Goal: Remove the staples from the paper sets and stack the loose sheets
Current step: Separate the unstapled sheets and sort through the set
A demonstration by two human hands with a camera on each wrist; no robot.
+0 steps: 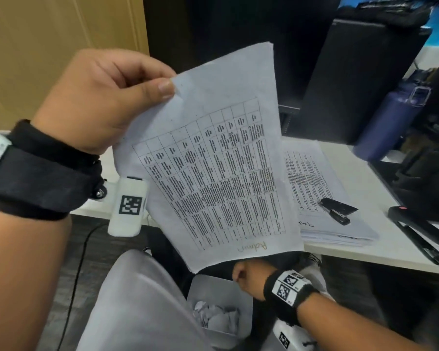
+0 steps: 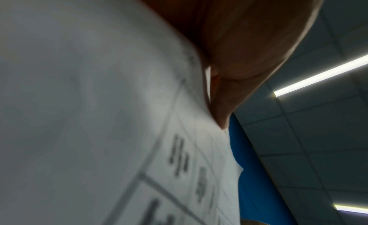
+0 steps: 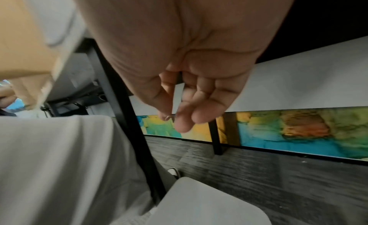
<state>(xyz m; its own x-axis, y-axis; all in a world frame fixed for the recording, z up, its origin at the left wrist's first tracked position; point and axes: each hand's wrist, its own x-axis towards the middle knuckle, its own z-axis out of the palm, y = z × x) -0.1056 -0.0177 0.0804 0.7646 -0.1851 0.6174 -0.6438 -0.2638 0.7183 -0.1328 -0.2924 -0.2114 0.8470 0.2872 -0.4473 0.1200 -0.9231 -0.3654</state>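
Note:
My left hand (image 1: 169,83) holds a paper set (image 1: 213,160) raised in front of the desk, pinching its top corner between thumb and fingers. The sheet (image 2: 99,102) carries a printed table, and my left fingers (image 2: 239,55) press on its edge. My right hand (image 1: 241,273) hangs below the desk edge over a grey waste bin (image 1: 221,312). There its thumb and forefinger tips (image 3: 173,118) meet in a pinch on a thin dark sliver that looks like a staple. A stack of sheets (image 1: 322,188) lies on the white desk (image 1: 365,254) with a black staple remover (image 1: 338,210) on top.
A black stapler (image 1: 421,234) lies at the desk's right front. A blue bottle (image 1: 388,117) and dark bags stand behind the stack. The bin (image 3: 209,203) holds crumpled paper. My grey-trousered knee (image 1: 137,300) is beside it, next to a black desk leg (image 3: 127,102).

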